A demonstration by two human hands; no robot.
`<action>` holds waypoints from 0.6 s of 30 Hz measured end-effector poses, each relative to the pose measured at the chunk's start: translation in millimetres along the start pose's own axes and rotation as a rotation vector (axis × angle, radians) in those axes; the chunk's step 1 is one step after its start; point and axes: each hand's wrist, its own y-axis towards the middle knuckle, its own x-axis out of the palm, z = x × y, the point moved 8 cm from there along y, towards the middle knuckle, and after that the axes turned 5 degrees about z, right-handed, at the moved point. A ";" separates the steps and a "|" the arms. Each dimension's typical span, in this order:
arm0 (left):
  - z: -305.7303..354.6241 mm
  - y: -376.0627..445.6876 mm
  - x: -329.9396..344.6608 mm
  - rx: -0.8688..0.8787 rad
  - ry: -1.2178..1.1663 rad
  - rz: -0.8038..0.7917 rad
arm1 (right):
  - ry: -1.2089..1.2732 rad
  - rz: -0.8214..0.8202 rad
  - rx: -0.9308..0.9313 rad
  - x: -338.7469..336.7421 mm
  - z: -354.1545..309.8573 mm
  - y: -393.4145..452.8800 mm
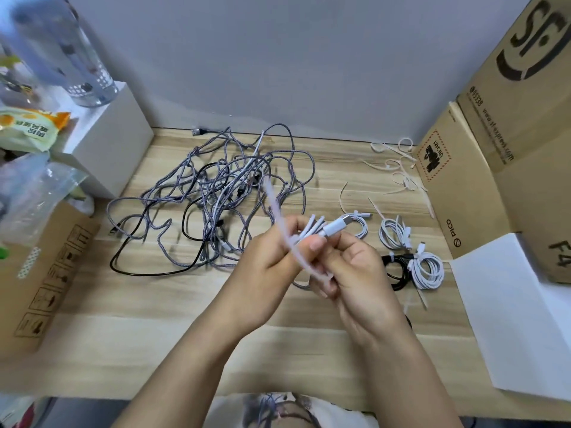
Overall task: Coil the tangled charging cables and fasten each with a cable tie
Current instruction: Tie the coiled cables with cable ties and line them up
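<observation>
Above the middle of the wooden table, my left hand and my right hand meet around a small coiled white cable whose plug end sticks out to the right. A pale cable tie runs blurred across the coil, from above the hands down into my right fingers. My left hand grips the coil; my right hand pinches the coil and the tie's lower end. Behind them lies a tangled heap of grey braided and black cables.
Tied white coils and a black coil lie at the right. Loose cable ties are scattered at the back right by large cardboard boxes. A white box, a bottle and bags stand at the left.
</observation>
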 end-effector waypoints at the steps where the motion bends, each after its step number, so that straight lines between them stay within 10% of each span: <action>1: 0.1 0.7 0.7 -0.006 -0.039 -0.013 | 0.036 -0.018 0.015 0.4 0.7 -2.1; 5: 0.1 2.3 -10.7 0.018 0.071 0.083 | 0.039 -0.102 -0.003 2.3 -0.6 -10.3; 11: 3.2 -2.9 -17.8 0.064 0.325 0.141 | -0.659 0.063 -0.596 0.4 -42.9 -29.7; 18: 1.6 -3.9 -17.1 0.030 0.466 0.116 | -0.862 0.170 -0.896 16.1 -58.7 -49.6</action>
